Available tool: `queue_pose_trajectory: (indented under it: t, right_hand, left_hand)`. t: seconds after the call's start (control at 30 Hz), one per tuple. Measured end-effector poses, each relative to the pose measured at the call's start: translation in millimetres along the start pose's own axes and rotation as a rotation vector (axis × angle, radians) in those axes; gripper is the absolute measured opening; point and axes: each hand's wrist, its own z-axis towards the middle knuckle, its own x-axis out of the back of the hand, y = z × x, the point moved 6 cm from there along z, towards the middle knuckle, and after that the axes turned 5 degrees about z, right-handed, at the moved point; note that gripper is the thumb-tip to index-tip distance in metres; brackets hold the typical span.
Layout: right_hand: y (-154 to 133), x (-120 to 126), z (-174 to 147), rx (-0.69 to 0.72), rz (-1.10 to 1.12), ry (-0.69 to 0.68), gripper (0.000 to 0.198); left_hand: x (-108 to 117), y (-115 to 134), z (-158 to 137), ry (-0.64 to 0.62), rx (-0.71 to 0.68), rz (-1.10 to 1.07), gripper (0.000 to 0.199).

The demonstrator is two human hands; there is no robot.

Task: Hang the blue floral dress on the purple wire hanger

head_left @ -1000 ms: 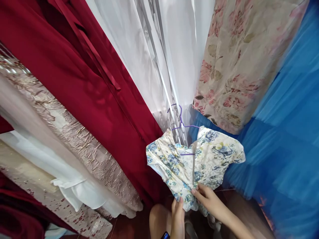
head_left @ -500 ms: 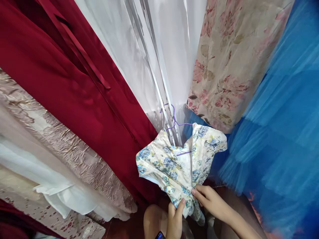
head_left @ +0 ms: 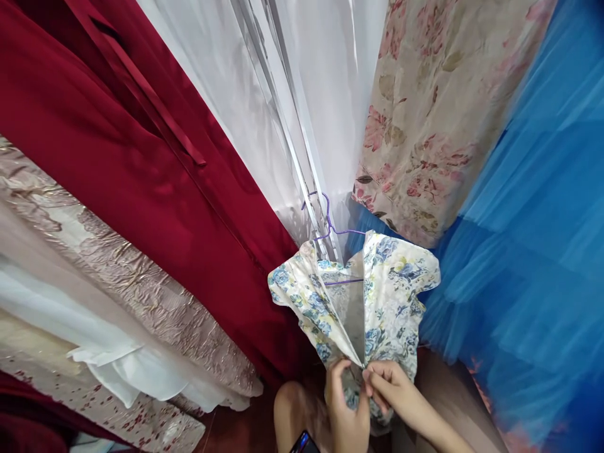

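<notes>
A white dress with blue and yellow flowers (head_left: 396, 283) hangs on a purple hanger (head_left: 346, 231), its long opening parted in a V. At the bottom of that V my right hand (head_left: 389, 384) pinches the edge, where a zipper pull seems to be; the fingertips cover it. Just to the left, my left hand (head_left: 346, 396) grips the cloth of the dress, thumb and forefinger curled on it. The lower part of the dress is bunched behind my hands and partly hidden.
Long gowns hang all around: red (head_left: 165, 207) and cream brocade (head_left: 155, 302) at left, white (head_left: 330, 107) behind, pink-flowered (head_left: 425, 126) and blue tulle (head_left: 519, 251) at right. Pale metal bars (head_left: 287, 126) run down behind the hanger. A lit-screen device (head_left: 304, 442) lies near my knee (head_left: 290, 409).
The dress's opening is spread wider, showing more of its inside. My left hand has moved right and up, closer to my right hand, which stays at the opening's lower end.
</notes>
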Motion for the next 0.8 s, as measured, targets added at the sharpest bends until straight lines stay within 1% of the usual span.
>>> queue_pose_trajectory:
  t: [0.03, 0.07, 0.13, 0.2, 0.27, 0.37, 0.43, 0.5, 0.6, 0.67, 0.73, 0.8]
  right_hand:
    - [0, -2, -1, -0.008, 0.005, -0.012, 0.041]
    - [-2, -3, -2, -0.016, 0.009, -0.024, 0.041]
    - [-7, -4, -3, -0.029, 0.013, -0.038, 0.041]
    - [-17, -3, -2, -0.031, 0.019, -0.035, 0.041]
    - [-32, 0, 3, -0.028, 0.039, -0.008, 0.043]
    - [-68, 8, 17, 0.013, 0.096, 0.08, 0.043]
    - [-100, 11, 31, 0.073, 0.123, 0.134, 0.041]
    - [-134, 9, 46, 0.138, 0.144, 0.139, 0.039]
    - [-180, 2, 66, 0.22, 0.149, 0.129, 0.037]
    - [-203, -5, 76, 0.268, 0.15, 0.121, 0.035]
    - [-220, -9, 82, 0.318, 0.149, 0.13, 0.033]
    - [-231, -11, 83, 0.366, 0.139, 0.139, 0.033]
  left_hand:
    - [-8, 4, -2, -0.057, 0.014, -0.006, 0.028]
    - [-13, 8, -3, -0.078, 0.032, -0.007, 0.026]
    - [-18, 16, -1, -0.07, 0.039, -0.003, 0.021]
    - [-20, 26, 4, -0.072, -0.006, -0.004, 0.012]
    - [-21, 36, 10, -0.112, -0.071, 0.003, 0.011]
    - [-23, 50, 17, -0.26, -0.141, 0.093, 0.015]
    - [-24, 57, 18, -0.389, -0.189, 0.207, 0.018]
    - [-24, 64, 17, -0.492, -0.25, 0.336, 0.021]
    - [-23, 70, 13, -0.579, -0.322, 0.499, 0.023]
    - [-25, 70, 9, -0.634, -0.357, 0.568, 0.027]
    - [-29, 67, 6, -0.694, -0.383, 0.607, 0.032]
    - [-33, 65, 7, -0.732, -0.379, 0.605, 0.034]
